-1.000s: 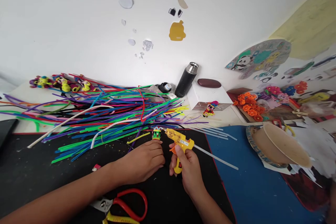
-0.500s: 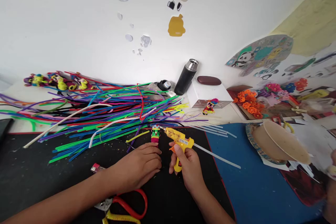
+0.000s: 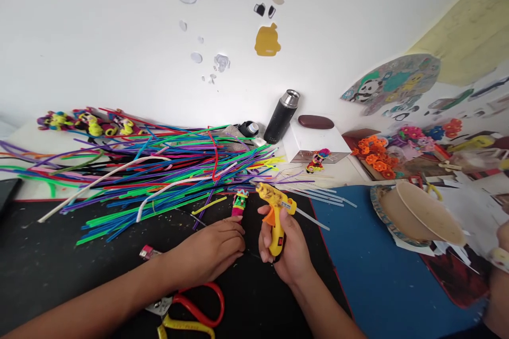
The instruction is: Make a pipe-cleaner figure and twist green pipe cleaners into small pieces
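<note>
Pinched in the fingers of my left hand (image 3: 214, 248) is a small doll (image 3: 239, 202) of coloured pipe cleaners, with a green face and a pink-red lower part. The doll stands up from the black mat; its lower end is hidden by my fingers. My right hand (image 3: 293, 249) grips a yellow hot glue gun (image 3: 275, 200) by its handle. The gun's nozzle points up and left, a little apart from the doll. A translucent glue stick (image 3: 314, 219) sticks out of its back. Below my left forearm lie scissors (image 3: 219, 304) with red and yellow handles.
Many pipe cleaners (image 3: 170, 169) spread across the back. A lighter (image 3: 148, 252) lies left of my arm. Behind stand a black thermos (image 3: 280, 119), a white box (image 3: 314, 143) and a finished doll (image 3: 318, 160). A bowl (image 3: 431, 212) is at right, near another person's arm (image 3: 499, 296).
My right hand has drawn the glue gun rightward, away from the doll, and tipped its nozzle upward. The doll leans slightly more to the right in my left hand.
</note>
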A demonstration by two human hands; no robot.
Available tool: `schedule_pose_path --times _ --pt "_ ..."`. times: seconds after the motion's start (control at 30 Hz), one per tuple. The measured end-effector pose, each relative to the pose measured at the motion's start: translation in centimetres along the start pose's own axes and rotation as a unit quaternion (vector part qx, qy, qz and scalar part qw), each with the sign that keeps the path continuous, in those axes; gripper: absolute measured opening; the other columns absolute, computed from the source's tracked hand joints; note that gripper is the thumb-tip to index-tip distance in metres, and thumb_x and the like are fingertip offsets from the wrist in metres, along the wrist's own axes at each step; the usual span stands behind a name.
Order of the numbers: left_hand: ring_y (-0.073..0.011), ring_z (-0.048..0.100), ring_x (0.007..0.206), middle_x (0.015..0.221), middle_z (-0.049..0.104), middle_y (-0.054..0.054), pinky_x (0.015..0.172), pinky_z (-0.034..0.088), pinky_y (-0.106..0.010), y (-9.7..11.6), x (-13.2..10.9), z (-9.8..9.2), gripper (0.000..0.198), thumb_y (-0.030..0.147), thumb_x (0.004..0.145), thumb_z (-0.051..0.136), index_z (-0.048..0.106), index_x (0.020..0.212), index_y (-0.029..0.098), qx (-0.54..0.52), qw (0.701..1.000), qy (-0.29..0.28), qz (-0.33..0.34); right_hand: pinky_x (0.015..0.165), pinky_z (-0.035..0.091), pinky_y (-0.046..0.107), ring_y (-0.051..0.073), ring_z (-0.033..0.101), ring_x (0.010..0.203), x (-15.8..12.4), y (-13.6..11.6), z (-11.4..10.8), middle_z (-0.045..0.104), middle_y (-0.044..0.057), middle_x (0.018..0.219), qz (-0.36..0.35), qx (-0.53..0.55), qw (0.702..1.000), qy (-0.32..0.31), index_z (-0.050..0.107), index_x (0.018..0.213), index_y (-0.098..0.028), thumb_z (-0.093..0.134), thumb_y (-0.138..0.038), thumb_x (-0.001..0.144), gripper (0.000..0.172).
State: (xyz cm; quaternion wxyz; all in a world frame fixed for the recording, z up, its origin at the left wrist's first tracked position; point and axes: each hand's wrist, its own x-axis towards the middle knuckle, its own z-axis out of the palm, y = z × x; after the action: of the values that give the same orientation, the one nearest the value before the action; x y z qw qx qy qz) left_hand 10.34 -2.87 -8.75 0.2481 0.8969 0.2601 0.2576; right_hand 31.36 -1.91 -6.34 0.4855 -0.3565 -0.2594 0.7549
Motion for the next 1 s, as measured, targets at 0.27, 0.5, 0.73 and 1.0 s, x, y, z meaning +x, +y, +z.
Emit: schedule_pose_path --times 0.27,0.5,0.73,1.0 --pt "-0.0230 0.070 0.115 0.107 0.075 -0.009 0.117 0.051 -0.045 0.0 0.0 0.0 0.016 0.010 0.103 0.054 0.064 0.109 0.020 -0.049 0.998 0.016 -0.019 0.035 0.039 0.016 0.010 0.056 0.035 -0.3 -2.2 1.7 0.059 -0.004 0.052 -0.016 0.054 0.998 -0.014 0.079 0.100 -0.015 0.077 -0.060 0.092 0.046" --pt "-0.0255 0.060 0.137 0.125 0.075 -0.010 0.118 0.049 -0.042 0.4 -0.5 -0.7 0.014 0.010 0.102 0.057 0.062 0.111 0.021 -0.044 0.998 0.039 -0.003 0.032 0.038 0.016 0.011 0.058 0.034 -2.0 -1.9 1.7 0.061 -0.003 0.051 -0.023 0.018 1.000 -0.002 0.077 0.100 -0.014 0.076 -0.060 0.093 0.046" --pt "-0.0243 0.067 0.110 0.110 0.076 -0.007 0.103 0.050 -0.041 1.8 -1.4 -1.3 0.014 0.010 0.102 0.056 0.060 0.109 0.021 -0.028 1.000 -0.006 0.005 0.032 0.038 0.016 0.011 0.055 0.034 -4.2 -1.7 0.1 0.058 -0.003 0.051 -0.033 0.019 0.999 0.032 0.076 0.098 -0.014 0.073 -0.061 0.095 0.047" --pt "-0.0197 0.066 0.093 0.100 0.072 -0.004 0.086 0.047 -0.033 2.4 -3.0 -1.6 0.011 0.013 0.105 0.053 0.057 0.106 0.023 -0.058 0.996 -0.022 -0.070 0.037 0.043 0.021 0.016 0.062 0.042 -5.4 -1.4 -1.5 0.059 -0.002 0.053 -0.047 -0.072 0.992 0.092 0.075 0.105 -0.013 0.073 -0.062 0.094 0.051"
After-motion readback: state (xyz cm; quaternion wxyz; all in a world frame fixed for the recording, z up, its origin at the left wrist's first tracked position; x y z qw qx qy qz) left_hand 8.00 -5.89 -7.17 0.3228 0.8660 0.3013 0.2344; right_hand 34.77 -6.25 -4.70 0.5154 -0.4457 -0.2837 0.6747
